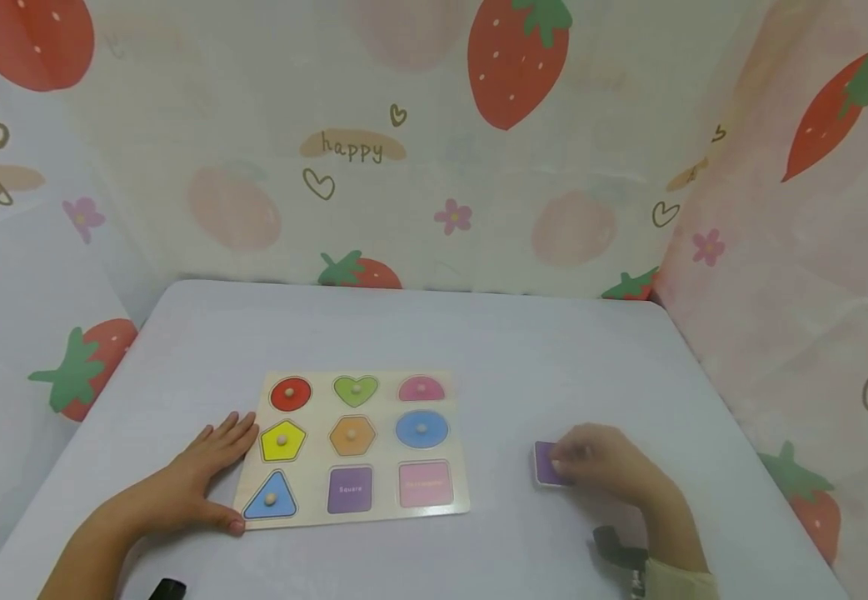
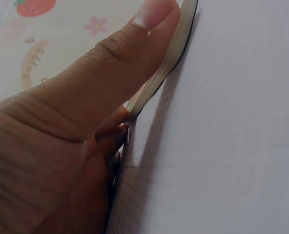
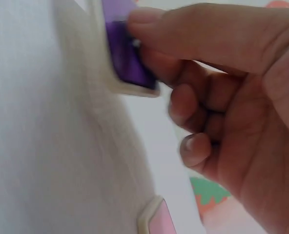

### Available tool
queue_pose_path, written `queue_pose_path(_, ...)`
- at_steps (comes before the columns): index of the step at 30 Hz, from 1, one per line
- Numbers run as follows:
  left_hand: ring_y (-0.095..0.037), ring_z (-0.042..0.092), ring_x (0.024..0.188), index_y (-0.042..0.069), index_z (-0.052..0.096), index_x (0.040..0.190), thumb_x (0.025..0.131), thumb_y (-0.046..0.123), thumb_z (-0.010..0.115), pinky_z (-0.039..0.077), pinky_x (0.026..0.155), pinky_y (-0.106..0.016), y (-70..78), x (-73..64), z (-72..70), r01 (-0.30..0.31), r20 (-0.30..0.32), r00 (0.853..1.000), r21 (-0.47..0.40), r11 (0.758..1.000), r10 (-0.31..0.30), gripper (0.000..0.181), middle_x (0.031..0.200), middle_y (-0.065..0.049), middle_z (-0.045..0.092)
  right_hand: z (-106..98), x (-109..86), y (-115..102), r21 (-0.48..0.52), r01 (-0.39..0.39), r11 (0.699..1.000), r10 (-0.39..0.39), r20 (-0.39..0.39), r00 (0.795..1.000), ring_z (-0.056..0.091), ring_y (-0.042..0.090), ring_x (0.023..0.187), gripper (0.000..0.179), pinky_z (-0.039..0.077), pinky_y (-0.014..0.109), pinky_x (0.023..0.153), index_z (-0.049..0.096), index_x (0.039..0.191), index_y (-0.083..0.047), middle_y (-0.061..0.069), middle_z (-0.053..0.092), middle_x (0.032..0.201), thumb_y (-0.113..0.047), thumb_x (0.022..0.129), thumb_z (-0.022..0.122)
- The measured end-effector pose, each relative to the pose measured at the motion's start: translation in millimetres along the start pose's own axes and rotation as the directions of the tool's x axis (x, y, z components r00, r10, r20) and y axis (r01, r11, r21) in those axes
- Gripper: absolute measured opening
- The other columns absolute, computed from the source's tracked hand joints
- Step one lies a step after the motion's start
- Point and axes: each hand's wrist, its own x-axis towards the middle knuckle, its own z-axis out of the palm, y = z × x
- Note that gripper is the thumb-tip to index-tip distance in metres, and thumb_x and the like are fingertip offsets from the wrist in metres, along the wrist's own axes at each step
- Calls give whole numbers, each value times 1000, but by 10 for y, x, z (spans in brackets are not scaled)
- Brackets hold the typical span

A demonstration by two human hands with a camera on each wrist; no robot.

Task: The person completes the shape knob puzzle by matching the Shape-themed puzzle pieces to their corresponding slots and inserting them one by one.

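Note:
A wooden shape puzzle board (image 1: 389, 492) lies on the white table, with knobbed shapes in it. Its purple square slot (image 1: 350, 489) and pink rectangle slot (image 1: 426, 483) show printed words and no knob. My left hand (image 1: 202, 475) rests at the board's left edge, fingers stretched out, thumb (image 2: 110, 63) on the near corner. To the right of the board, my right hand (image 1: 606, 462) pinches the purple square puzzle piece (image 1: 545, 467) between thumb and fingers. In the right wrist view this piece (image 3: 130, 63) is tilted, its knob mostly behind the fingertips.
A pink puzzle piece (image 3: 161, 219) lies on the table beyond the right hand in the right wrist view; the hand hides it in the head view. Strawberry-print curtains (image 1: 434, 167) stand around the white table (image 1: 516, 350). Black straps sit near both wrists.

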Motion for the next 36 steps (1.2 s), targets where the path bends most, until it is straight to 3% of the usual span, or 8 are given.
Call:
queue_pose_path(7,-39,4,159,11,28,163,62,73,82,-19,112,-5,-32,1,25,-22,-4,1000,11,1000,22,130,172,-11,17,93,110,-128,-86,-25,996,9,-179,984,59,13,90,11,50,32,78,78,100,-23,-11,69,92,-19,90,80)
queue_pose_path(14,-38,3,159,11,28,162,61,72,84,-19,115,-10,-22,26,39,3,2,1000,2,1000,-3,131,172,-11,17,154,223,-368,-37,-66,997,52,-302,952,60,19,96,10,49,40,83,78,101,-20,-6,73,98,-21,92,78)
queue_pose_path(19,-39,3,159,9,28,162,61,71,84,-20,117,-12,-28,20,22,-4,-5,1000,-5,1000,4,131,172,-13,17,200,309,-524,-23,-94,995,83,-309,948,60,19,97,11,48,38,84,78,102,-19,-4,74,99,-24,92,78)
queue_pose_path(26,-38,2,159,10,28,162,61,71,84,-19,118,-15,-52,11,12,-3,-5,1000,1,1000,3,131,172,-12,16,264,456,-763,2,-102,995,99,-261,960,60,22,99,12,48,38,84,79,104,-22,-6,70,95,-22,92,77)
queue_pose_path(36,-38,2,159,10,28,162,60,71,84,-19,119,-16,-56,19,32,2,-2,1000,-5,1000,-2,131,172,-11,16,415,736,-1174,-44,-22,999,12,-214,977,59,18,98,15,50,37,86,78,106,-23,-10,67,92,-21,91,79)
